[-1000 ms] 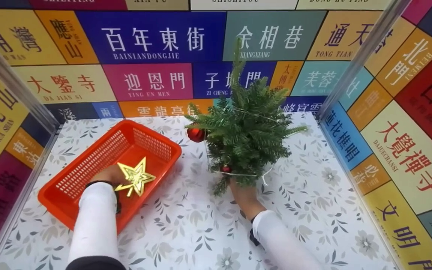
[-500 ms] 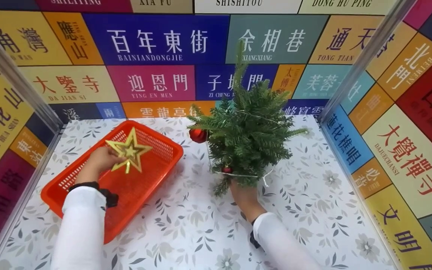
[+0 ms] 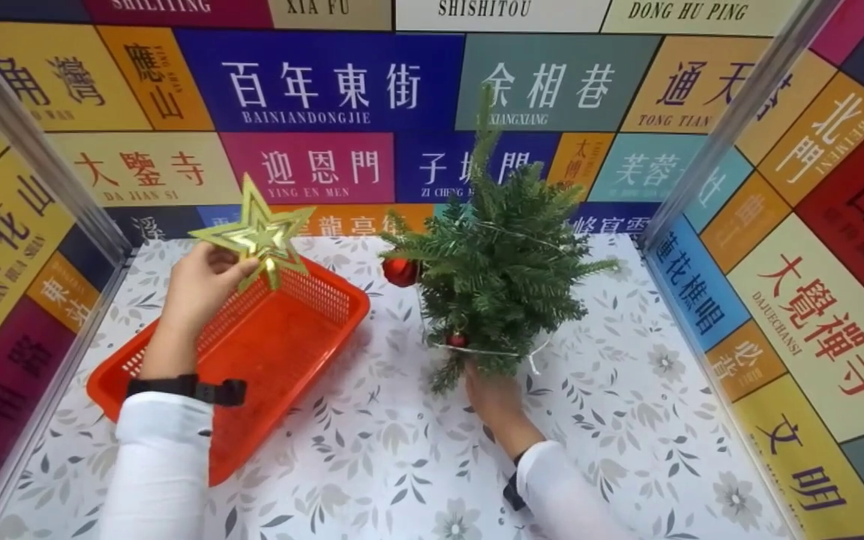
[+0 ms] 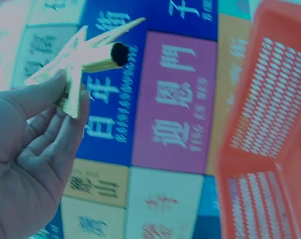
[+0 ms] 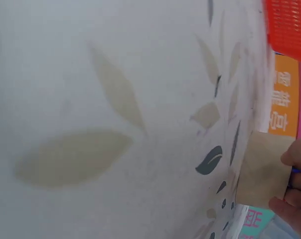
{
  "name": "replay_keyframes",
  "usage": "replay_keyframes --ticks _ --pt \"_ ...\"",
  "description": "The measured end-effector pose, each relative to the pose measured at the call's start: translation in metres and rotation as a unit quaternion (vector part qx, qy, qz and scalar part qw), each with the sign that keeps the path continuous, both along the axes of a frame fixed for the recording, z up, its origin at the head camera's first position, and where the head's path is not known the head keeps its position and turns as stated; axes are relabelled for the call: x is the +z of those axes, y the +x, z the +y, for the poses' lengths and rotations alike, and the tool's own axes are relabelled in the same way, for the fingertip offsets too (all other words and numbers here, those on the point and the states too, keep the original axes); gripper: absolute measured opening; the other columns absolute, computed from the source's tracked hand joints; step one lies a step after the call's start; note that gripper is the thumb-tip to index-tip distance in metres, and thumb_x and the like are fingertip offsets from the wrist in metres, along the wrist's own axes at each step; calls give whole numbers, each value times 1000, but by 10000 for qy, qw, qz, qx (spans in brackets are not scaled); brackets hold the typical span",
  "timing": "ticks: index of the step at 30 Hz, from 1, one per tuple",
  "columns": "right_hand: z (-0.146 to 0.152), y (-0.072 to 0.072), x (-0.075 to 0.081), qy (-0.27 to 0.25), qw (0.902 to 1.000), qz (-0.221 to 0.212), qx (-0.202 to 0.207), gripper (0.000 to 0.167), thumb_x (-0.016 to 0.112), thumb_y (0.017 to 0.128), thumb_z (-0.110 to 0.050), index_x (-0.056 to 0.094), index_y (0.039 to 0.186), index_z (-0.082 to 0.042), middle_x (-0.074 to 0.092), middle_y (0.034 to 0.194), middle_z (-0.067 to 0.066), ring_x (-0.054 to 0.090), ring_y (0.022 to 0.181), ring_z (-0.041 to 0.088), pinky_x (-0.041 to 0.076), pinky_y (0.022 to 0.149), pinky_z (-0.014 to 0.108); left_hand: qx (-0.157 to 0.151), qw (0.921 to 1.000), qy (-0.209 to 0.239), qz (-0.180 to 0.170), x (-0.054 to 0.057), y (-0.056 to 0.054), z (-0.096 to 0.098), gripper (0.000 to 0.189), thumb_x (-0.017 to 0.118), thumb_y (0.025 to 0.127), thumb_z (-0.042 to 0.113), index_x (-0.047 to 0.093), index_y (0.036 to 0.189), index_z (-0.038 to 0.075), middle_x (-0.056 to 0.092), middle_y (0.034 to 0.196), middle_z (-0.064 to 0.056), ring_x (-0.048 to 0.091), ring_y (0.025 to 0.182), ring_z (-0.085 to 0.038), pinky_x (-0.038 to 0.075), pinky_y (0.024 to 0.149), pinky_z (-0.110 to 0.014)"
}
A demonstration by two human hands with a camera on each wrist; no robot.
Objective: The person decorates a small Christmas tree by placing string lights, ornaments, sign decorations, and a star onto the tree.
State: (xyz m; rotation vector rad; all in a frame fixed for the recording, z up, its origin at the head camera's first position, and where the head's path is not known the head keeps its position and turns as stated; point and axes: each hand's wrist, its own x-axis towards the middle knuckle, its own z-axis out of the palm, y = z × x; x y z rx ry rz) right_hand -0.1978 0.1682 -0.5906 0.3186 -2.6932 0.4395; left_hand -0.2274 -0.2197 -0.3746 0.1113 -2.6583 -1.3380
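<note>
Left hand (image 3: 196,289) is pinching a gold star topper (image 3: 258,234) up in the air, above the far edge of the orange basket (image 3: 252,360) on the left. Right hand (image 3: 493,396) is wrapped around the base of the little Christmas tree (image 3: 496,262), which stands upright just right of the basket.

Your left hand (image 3: 196,289) is raised, forearm angled up and forward, thumb and fingers (image 4: 58,127) pinching what it holds, white sleeve and dark wrist strap showing. Your right hand (image 3: 493,397) sits low, arm reaching forward, fingers curled in a grip. Both arms are well apart.
</note>
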Motion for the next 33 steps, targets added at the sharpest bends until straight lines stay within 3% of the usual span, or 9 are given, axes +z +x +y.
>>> replay_keyframes --ticks 3,9,11,14,18,22,27,31,33 --pt "13 14 0 -32 9998 49 187 19 60 81 -14 63 99 -9 59 74 16 56 60 33 44 48 42 141 9984 277 472 10 5 16 51 65 78 36 50 111 0 60 101 -15 57 92 -20 47 75 -27" --pt "55 42 12 -1619 9825 -739 -543 35 61 82 -13 58 116 -7 51 121 17 49 106 32 42 85 44 207 9886 730 1297 28 14 45 48 69 75 30 53 106 -3 61 95 -12 58 84 -12 47 75 -22" --pt "71 45 21 -2139 9697 -824 -840 37 59 84 -14 54 120 -6 49 124 16 45 112 32 38 90 45 123 9856 813 1476 33 16 53 48 70 74 30 53 106 -3 61 94 -12 58 82 -11 48 73 -22" --pt "96 44 46 -2874 9414 -788 -1578 40 56 87 -24 50 126 -13 49 125 12 49 108 30 47 79 41 -91 9810 969 1676 41 17 65 49 70 73 30 54 106 -2 62 92 -10 59 80 -10 49 69 -21" --pt "124 42 98 -3742 8946 -486 -2393 42 53 87 -37 48 127 -25 50 126 2 52 104 21 50 71 28 -449 9740 1195 1872 49 17 83 48 71 72 30 55 106 0 62 89 -9 59 78 -11 49 66 -22" --pt "138 43 162 -4479 8638 205 -2297 38 55 86 -35 50 123 -27 49 127 -4 49 109 13 43 86 21 -731 9678 1306 2023 57 16 100 45 72 71 28 57 105 1 64 88 -8 60 78 -12 50 66 -24" --pt "117 50 241 -4639 8646 1174 -1536 35 60 84 -22 56 118 -17 54 122 2 50 110 12 40 90 23 -1113 9658 1321 1935 68 13 122 45 71 72 29 56 106 4 63 90 -8 59 80 -14 51 68 -25" --pt "82 54 287 -4307 8826 1857 -307 32 62 81 -4 58 113 -2 60 109 11 56 100 18 43 88 28 -1481 9613 1434 1826 74 10 143 44 71 72 28 55 105 3 62 89 -7 59 81 -14 51 70 -24" --pt "70 49 297 -4009 8955 1896 383 33 63 79 1 58 111 1 61 104 13 58 96 20 45 85 29 -1612 9595 1422 1820 75 8 154 42 71 72 28 56 103 3 61 88 -6 59 81 -13 50 70 -22"
